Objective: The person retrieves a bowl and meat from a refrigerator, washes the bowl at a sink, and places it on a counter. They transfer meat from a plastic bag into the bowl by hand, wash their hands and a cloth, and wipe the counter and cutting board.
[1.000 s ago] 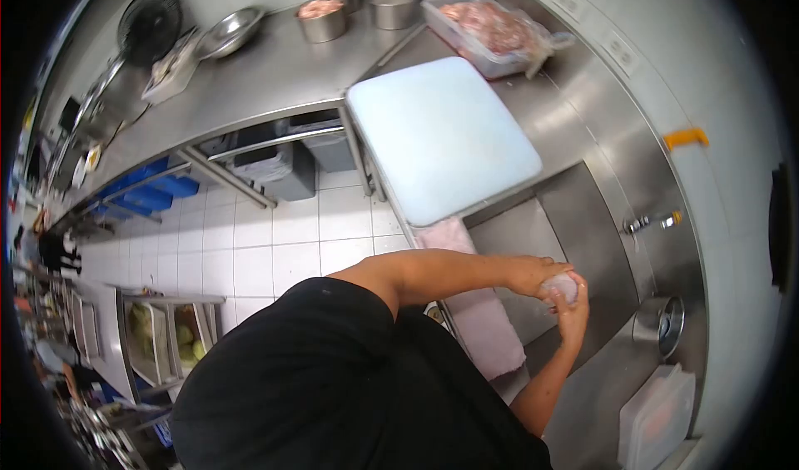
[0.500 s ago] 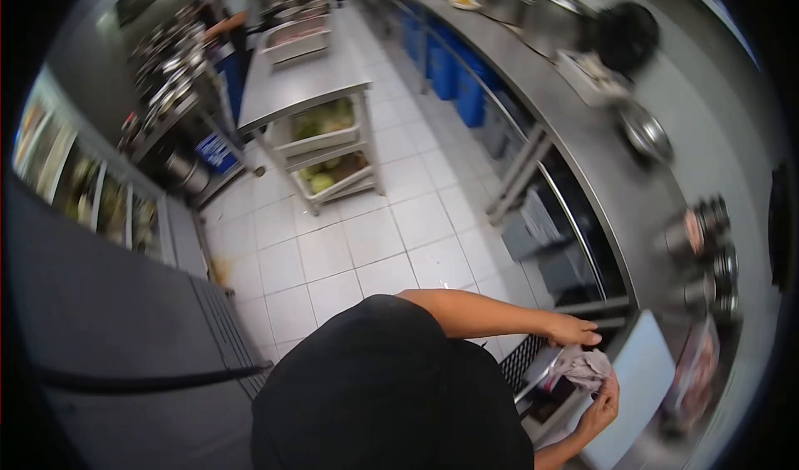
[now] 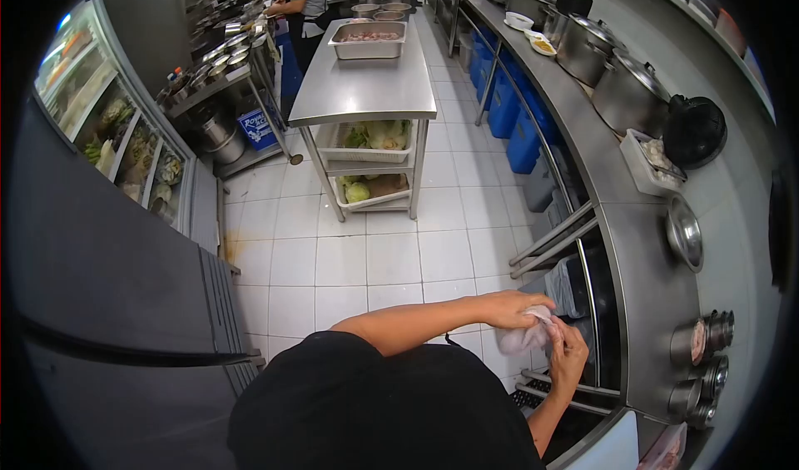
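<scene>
Left hand [image 3: 518, 308] and right hand [image 3: 568, 349] both clenched on a pale crumpled cloth [image 3: 530, 333], held in the air above the white tiled floor [image 3: 349, 262], just off the steel bench's [image 3: 649, 304] front edge.

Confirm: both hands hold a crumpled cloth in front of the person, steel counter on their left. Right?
Not quite. The head view shows the left hand and right hand holding the crumpled cloth, but the steel counter runs along the person's right side.
</scene>
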Demonstrator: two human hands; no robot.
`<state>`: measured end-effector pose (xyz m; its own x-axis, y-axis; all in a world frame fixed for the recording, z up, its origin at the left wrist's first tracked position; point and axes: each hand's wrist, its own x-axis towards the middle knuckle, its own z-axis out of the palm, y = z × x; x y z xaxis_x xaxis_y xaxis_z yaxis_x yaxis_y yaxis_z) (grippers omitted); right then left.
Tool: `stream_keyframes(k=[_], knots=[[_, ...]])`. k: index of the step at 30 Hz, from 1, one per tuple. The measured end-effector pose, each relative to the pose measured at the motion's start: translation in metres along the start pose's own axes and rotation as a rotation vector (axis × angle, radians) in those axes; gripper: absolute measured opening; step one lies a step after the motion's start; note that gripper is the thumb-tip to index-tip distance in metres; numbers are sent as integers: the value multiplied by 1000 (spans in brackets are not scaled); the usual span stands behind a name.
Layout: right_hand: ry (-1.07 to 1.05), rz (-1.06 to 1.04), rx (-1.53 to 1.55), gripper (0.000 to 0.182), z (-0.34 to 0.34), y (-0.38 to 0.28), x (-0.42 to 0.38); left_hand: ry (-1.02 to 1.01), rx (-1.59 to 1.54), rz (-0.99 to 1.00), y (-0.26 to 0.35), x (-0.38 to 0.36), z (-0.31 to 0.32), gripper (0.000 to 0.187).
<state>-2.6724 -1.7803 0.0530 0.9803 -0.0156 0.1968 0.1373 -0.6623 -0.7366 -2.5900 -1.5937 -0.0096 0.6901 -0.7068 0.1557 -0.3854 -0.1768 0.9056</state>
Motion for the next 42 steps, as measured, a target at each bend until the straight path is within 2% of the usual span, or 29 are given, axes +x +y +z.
stream_keyframes(k=[1,2,5,8,11,14,17,18,21,22,23,24,25,26,27,28,30,31,32,33,34,37,41,42], knots=[[-29,76,51,22,-1,0,4,-40,-10,-23,-4,4,-2,44],[-42,-25,-33,20,-6,10,8,-80,-17,-46,-7,7,-5,44],[-3,-23,-40,18,-11,46,11,23,380,-43,6,24,2,38],[27,3,111,21,-19,65,20,217,356,183,4,54,12,32],[40,37,224,22,-32,89,35,211,482,461,3,88,17,28],[81,1,240,22,-47,106,61,122,285,197,-18,134,35,24],[102,41,233,23,-61,125,80,206,-83,-41,12,166,24,23],[138,16,126,27,-61,134,85,262,-82,29,18,173,27,27],[-51,88,125,30,-87,142,102,264,-120,-48,32,196,27,27],[-29,82,127,31,-92,143,105,257,-73,-38,28,206,21,28],[-94,81,108,30,-97,152,110,232,-40,-19,24,217,15,28],[-146,109,82,29,-102,166,112,250,3,134,21,224,0,27],[-184,160,55,29,-109,178,109,343,43,159,4,243,-3,26],[-210,209,17,29,-115,185,108,206,50,96,20,251,-32,27],[-227,268,-15,29,-123,189,111,211,90,86,28,265,-54,27],[-174,327,-5,31,-133,193,114,232,168,66,39,278,-68,27],[-79,381,-89,34,-161,198,131,120,280,104,36,317,-97,30],[123,378,-109,32,-169,197,140,102,328,122,33,339,-107,30],[87,496,-83,35,-190,208,149,91,380,140,34,356,-115,30],[160,379,-41,33,-208,208,167,90,398,191,34,381,-123,31],[192,449,-47,30,-229,196,186,110,406,221,34,406,-128,30],[405,309,-143,25,-280,183,223,172,567,468,54,469,-138,31],[721,199,-257,24,-301,155,233,190,476,597,64,516,-133,28],[750,229,-289,27,-301,162,226,167,445,639,57,518,-129,27]])
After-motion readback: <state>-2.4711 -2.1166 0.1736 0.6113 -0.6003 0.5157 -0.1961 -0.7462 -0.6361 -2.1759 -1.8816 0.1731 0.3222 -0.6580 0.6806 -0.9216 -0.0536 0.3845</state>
